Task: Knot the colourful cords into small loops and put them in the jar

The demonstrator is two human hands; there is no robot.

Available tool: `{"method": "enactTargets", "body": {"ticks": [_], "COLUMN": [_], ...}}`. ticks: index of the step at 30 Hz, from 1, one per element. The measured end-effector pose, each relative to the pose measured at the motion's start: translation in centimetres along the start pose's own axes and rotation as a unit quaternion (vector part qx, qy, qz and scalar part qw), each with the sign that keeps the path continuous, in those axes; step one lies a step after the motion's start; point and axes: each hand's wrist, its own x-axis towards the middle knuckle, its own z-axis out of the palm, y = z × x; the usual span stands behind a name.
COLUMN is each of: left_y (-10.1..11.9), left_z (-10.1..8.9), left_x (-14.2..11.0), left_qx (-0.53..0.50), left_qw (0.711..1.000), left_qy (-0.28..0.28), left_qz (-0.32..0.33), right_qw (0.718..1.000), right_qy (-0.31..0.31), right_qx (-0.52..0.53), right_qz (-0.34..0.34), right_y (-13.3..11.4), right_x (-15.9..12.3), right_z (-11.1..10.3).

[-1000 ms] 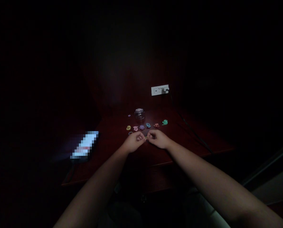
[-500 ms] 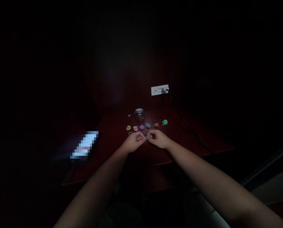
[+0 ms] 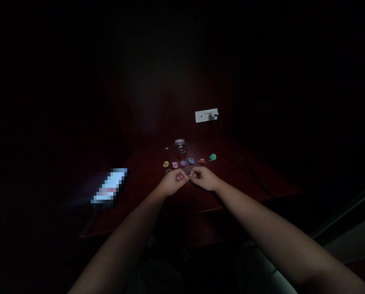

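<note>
Ideally, the left hand (image 3: 172, 182) and right hand (image 3: 203, 179), fingertips pinching the small yellow band (image 3: 189, 176) between them near the frame's centre, keep their pull light and even.

Dark red table (image 3: 182, 201), lit phone (image 3: 111, 185) by its left edge! Clear jar (image 3: 180, 147) towards the far edge, coloured bands (image 3: 183, 163) rowed in front, dark cable (image 3: 252, 170) crossing the right.

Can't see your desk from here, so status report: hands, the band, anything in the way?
Both hands closed on yellow band. Jar beyond, colored bands between. Nothing visibly blocking.
</note>
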Motion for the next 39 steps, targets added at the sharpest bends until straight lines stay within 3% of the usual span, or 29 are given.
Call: {"method": "enactTargets", "body": {"ticks": [39], "left_y": [0.31], "left_z": [0.05], "left_x": [-0.10], "left_qx": [-0.005], "left_qw": [1.000], "left_qy": [0.005], "left_qz": [-0.007], "right_qw": [1.000], "right_qy": [0.000], "right_qx": [0.001], "right_qz": [0.002], "right_y": [-0.10], "right_x": [-0.02], "right_z": [0.03]}}
